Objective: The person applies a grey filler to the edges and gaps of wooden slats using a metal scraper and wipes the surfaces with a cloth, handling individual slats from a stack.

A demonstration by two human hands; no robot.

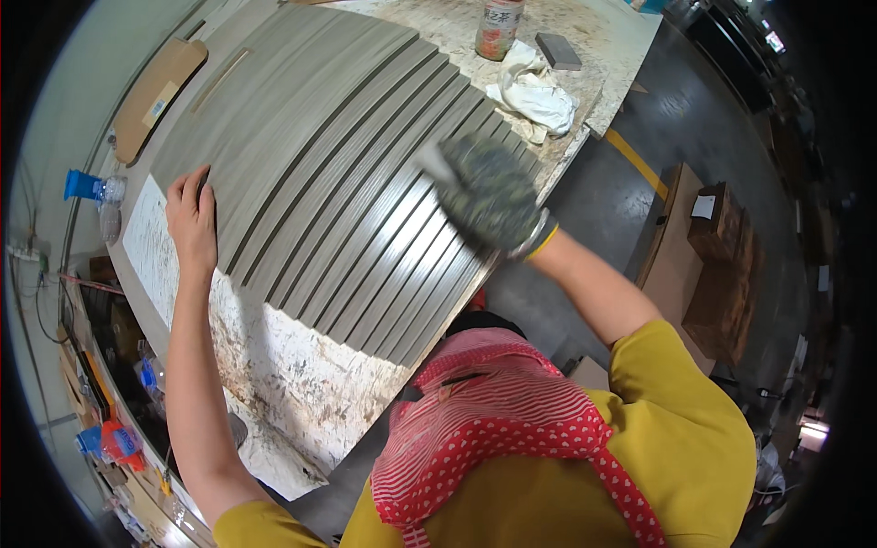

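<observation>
Several grey wood-grain boards (283, 110) lie overlapped in steps across the worktable, their long edges showing as parallel strips. My bare left hand (194, 224) rests at the left end of the widest board, fingers extended against its edge. Over the strips at the right is my right hand (489, 196), in a dark patterned work glove with a yellow-edged cuff. Its fingers are curled and smeared by motion. A pale, blurred piece (434, 163) juts out at the fingertips; its kind cannot be made out.
A crumpled white cloth (537, 91), a bottle (499, 29) and a small grey block (558, 52) are at the table's far right. Brown cardboard (160, 96) lies far left near a blue-topped clear bottle (96, 187). Brown boxes (722, 274) stand on the floor at right.
</observation>
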